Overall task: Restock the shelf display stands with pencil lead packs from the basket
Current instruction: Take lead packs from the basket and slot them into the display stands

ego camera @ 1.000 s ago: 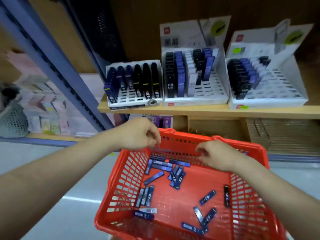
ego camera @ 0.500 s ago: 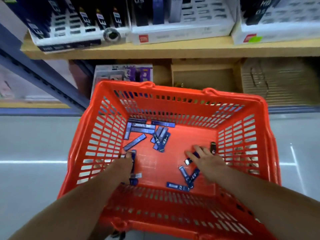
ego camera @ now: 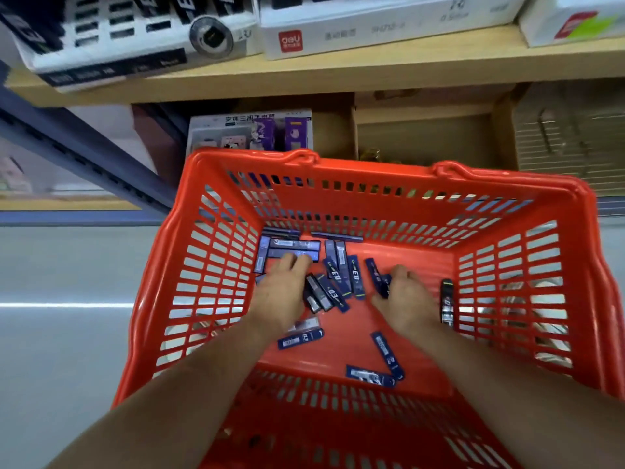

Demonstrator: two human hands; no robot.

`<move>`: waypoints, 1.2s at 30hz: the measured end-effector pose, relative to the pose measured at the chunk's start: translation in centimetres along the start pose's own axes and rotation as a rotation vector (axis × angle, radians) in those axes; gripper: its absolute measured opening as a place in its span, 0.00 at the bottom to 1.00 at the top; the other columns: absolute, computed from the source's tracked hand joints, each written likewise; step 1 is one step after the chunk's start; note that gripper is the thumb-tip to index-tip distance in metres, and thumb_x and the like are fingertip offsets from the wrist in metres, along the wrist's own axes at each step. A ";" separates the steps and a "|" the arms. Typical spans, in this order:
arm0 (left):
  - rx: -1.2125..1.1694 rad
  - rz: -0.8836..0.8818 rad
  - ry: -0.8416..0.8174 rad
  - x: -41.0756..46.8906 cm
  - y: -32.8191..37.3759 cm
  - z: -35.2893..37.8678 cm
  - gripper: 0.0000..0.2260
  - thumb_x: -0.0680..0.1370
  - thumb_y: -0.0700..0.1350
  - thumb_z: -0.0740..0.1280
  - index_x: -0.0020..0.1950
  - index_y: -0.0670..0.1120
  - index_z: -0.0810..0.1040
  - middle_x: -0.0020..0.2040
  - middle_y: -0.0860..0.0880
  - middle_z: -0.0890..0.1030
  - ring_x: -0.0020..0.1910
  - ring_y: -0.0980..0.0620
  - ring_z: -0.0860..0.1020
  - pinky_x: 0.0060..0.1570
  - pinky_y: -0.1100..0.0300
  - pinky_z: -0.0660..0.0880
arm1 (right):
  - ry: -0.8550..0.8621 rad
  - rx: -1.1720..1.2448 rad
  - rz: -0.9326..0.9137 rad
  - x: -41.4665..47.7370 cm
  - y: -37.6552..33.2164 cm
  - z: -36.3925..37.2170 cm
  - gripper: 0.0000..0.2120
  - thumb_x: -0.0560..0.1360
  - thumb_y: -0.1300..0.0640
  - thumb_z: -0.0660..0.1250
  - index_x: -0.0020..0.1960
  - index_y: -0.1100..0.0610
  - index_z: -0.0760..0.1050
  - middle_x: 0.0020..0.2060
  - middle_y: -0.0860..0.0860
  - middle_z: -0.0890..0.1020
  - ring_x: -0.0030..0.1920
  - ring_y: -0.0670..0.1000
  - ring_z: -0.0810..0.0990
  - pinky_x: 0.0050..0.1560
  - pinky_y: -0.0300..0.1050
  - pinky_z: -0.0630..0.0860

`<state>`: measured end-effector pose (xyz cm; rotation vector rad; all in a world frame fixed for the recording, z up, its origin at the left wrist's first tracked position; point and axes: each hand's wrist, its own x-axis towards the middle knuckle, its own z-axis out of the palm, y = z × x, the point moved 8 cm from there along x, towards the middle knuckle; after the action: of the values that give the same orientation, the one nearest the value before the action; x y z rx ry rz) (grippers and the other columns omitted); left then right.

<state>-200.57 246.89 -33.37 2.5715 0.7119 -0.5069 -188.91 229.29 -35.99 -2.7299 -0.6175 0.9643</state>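
Red basket [ego camera: 507,184] sits below the shelf [ego camera: 338,76], and I've got both hands down inside it. Left hand [ego camera: 282,296] lies toward the far left corner of the basket floor, fingers [ego camera: 297,260] stretched flat on the blue packs [ego camera: 333,289], gripping nothing. Right hand [ego camera: 407,299] is mid-floor, knuckles up, fingers tucked under beside a pack; I can't tell if it has one. More packs lie loose by the near wall, and a black pack [ego camera: 446,299] lies against the right wall. Stands [ego camera: 135,38] line the shelf's front edge.
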 end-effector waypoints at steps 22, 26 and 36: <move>0.134 -0.304 -0.182 1.1 -2.4 2.5 0.28 0.69 0.52 0.72 0.61 0.48 0.59 0.59 0.44 0.71 0.59 0.43 0.74 0.52 0.48 0.76 | -0.031 -0.143 0.066 1.1 -2.9 1.9 0.29 0.69 0.57 0.73 0.63 0.53 0.59 0.60 0.54 0.66 0.61 0.54 0.66 0.57 0.51 0.75; 0.127 -0.284 -0.140 0.6 -1.2 3.2 0.23 0.72 0.48 0.71 0.58 0.46 0.61 0.57 0.43 0.73 0.56 0.43 0.75 0.53 0.52 0.76 | 0.026 -0.129 0.016 0.0 -1.5 2.3 0.22 0.73 0.63 0.65 0.63 0.56 0.61 0.60 0.56 0.67 0.61 0.55 0.67 0.54 0.50 0.77; 0.300 -0.223 -0.078 0.3 -0.5 2.8 0.20 0.77 0.34 0.60 0.66 0.45 0.59 0.43 0.46 0.78 0.37 0.50 0.74 0.33 0.60 0.70 | 0.031 -0.195 -0.022 0.2 -1.3 1.3 0.20 0.76 0.57 0.66 0.65 0.57 0.66 0.56 0.56 0.77 0.54 0.56 0.79 0.47 0.48 0.77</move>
<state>-201.23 246.08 -36.00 2.7392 0.9658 -0.8383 -190.01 230.59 -36.77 -2.8933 -0.7721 0.8981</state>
